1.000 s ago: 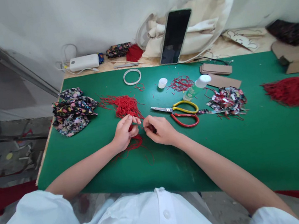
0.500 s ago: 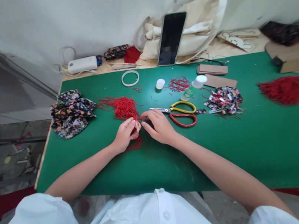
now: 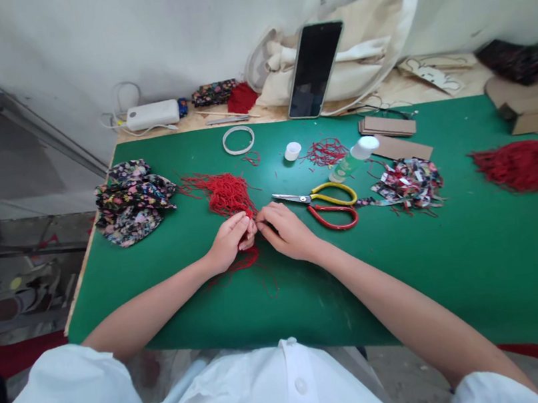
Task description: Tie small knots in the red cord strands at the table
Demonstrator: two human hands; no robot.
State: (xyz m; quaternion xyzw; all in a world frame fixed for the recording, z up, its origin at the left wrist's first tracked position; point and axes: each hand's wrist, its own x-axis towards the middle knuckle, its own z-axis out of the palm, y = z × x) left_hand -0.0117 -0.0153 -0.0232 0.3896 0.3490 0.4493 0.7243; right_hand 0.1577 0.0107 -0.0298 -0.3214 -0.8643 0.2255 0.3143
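A bundle of red yarn (image 3: pixel 228 194) lies on the green table, its strands running down to my hands and out below them. My left hand (image 3: pixel 231 242) is closed on the gathered part of this yarn, thumb pressed against the fingers. Right beside it, my right hand (image 3: pixel 285 231) makes a pinch at the same spot, seemingly on a thin yarn strand; the fingertips partly hide it. Just right of that hand lie scissors (image 3: pixel 305 199) with one yellow and one red handle, blades pointing left.
Floral fabric (image 3: pixel 133 201) sits at the left. Beyond my hands are a white ring (image 3: pixel 238 140), a small white cup (image 3: pixel 292 151) and a white-capped bottle (image 3: pixel 345 166). Fabric scraps (image 3: pixel 408 184) and another red yarn bundle (image 3: pixel 524 165) lie rightward. A phone (image 3: pixel 316 70) leans at the back.
My right thumb and fingers have come together into a pinch close to my left fingertips. My left hand keeps its hold on the yarn. The view has shifted slightly.
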